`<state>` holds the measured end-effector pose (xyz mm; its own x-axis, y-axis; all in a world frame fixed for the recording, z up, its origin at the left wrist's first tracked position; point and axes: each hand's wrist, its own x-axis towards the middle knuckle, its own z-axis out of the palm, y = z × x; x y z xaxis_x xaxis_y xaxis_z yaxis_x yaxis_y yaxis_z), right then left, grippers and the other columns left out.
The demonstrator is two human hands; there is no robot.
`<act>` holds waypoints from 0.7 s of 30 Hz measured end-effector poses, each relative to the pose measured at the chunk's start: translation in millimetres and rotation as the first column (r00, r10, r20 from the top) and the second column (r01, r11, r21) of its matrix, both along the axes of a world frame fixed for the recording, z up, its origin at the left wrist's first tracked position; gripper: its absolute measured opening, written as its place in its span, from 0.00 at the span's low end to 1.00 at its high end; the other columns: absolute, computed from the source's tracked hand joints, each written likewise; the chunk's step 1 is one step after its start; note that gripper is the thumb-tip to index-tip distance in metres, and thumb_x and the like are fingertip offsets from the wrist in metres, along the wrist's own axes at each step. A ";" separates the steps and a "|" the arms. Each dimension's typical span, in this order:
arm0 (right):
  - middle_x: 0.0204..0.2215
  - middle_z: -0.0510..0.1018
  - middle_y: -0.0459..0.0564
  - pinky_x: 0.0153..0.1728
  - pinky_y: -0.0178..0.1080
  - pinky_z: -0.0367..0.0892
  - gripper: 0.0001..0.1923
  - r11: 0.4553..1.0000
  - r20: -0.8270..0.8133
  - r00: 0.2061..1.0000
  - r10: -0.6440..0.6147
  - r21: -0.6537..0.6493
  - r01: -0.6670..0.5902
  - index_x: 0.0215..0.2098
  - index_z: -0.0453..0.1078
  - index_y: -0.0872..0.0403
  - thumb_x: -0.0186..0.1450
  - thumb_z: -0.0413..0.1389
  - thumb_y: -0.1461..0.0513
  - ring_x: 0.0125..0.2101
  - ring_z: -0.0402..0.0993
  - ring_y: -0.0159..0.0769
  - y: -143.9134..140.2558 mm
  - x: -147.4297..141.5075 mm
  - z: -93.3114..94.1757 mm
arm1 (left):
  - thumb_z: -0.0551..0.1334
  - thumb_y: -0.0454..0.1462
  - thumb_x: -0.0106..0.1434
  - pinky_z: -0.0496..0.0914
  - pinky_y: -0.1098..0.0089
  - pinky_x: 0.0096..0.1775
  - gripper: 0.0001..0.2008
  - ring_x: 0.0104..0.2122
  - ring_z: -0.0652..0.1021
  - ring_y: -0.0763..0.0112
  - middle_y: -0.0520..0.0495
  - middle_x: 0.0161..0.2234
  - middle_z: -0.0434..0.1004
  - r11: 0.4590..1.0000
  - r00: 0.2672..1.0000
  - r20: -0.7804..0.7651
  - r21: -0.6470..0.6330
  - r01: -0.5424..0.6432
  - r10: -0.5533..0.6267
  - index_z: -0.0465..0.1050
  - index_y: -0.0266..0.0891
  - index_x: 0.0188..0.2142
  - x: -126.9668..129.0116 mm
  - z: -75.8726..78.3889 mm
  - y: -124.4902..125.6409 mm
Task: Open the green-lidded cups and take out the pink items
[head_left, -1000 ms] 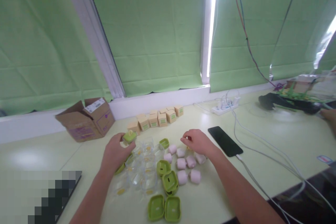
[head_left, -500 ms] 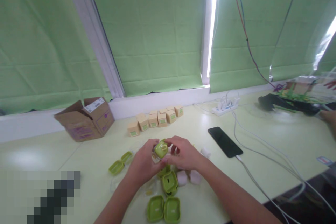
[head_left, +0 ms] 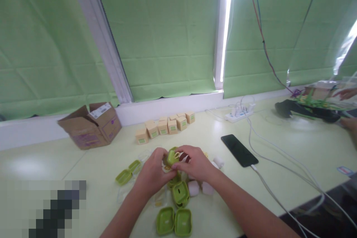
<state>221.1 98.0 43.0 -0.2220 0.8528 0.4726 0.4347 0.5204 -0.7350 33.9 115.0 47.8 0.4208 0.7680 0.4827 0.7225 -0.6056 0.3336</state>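
Note:
Between both hands, above the middle of the table, is a small green case (head_left: 172, 158) with a pale yellow loop on it. My left hand (head_left: 154, 173) is closed around its left side. The fingers and thumb of my right hand (head_left: 193, 162) pinch its right side by the loop. Below the hands lies a small stack of green case halves (head_left: 180, 192). Nearer to me an open green case (head_left: 174, 221) shows two empty square halves. Another open green case (head_left: 127, 173) lies left of my left hand. White rounded pieces (head_left: 193, 188) sit under my right wrist.
Several small tan boxes (head_left: 163, 126) stand in a row behind the hands. A cardboard carton (head_left: 90, 126) is at back left. To the right lie a black phone (head_left: 240, 150) with a cable and a white power strip (head_left: 239, 114). Another person's hand (head_left: 348, 122) shows at far right.
The green case has turned between my hands, so the loop now points to the right. My right fingers have shifted onto the loop side. The things on the table stay put.

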 end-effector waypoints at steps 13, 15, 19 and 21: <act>0.32 0.77 0.45 0.35 0.32 0.64 0.06 0.999 -0.001 1.000 0.022 0.038 -0.022 0.33 0.73 0.52 0.64 0.56 0.59 0.33 0.71 0.31 -0.1 1.6 4.8 | 0.64 0.39 0.52 0.65 0.67 0.34 0.17 0.33 0.72 0.64 0.51 0.33 0.67 0.999 0.999 -0.004 0.033 0.040 -0.040 0.59 0.43 0.38 -1.0 -2.4 0.4; 0.31 0.77 0.45 0.35 0.32 0.64 0.07 0.999 0.006 1.000 0.014 0.045 -0.014 0.33 0.73 0.52 0.65 0.55 0.59 0.33 0.71 0.31 0.2 1.9 4.2 | 0.64 0.40 0.52 0.64 0.67 0.33 0.17 0.32 0.72 0.64 0.51 0.33 0.66 0.999 0.999 -0.010 0.042 0.031 -0.030 0.59 0.43 0.38 -0.5 -1.7 -0.1; 0.31 0.77 0.45 0.34 0.32 0.65 0.07 0.999 -0.003 1.000 0.007 0.044 -0.007 0.35 0.73 0.53 0.65 0.54 0.59 0.32 0.71 0.31 0.5 2.7 2.8 | 0.63 0.39 0.52 0.64 0.67 0.33 0.16 0.31 0.70 0.65 0.52 0.32 0.65 0.999 0.999 -0.032 0.046 0.022 -0.021 0.58 0.42 0.37 -0.2 -0.1 -0.5; 0.32 0.77 0.46 0.34 0.32 0.65 0.07 0.999 -0.018 1.000 0.006 0.033 -0.006 0.36 0.73 0.53 0.65 0.54 0.59 0.32 0.72 0.31 0.4 3.4 2.6 | 0.64 0.39 0.52 0.63 0.68 0.32 0.16 0.31 0.70 0.66 0.52 0.31 0.65 0.999 0.999 -0.040 0.048 0.016 -0.014 0.58 0.42 0.36 -0.5 0.4 -0.5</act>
<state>224.5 98.5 45.6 -0.2186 0.8353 0.5044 0.4186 0.5472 -0.7248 33.4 114.5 48.2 0.4520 0.7374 0.5019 0.7252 -0.6315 0.2746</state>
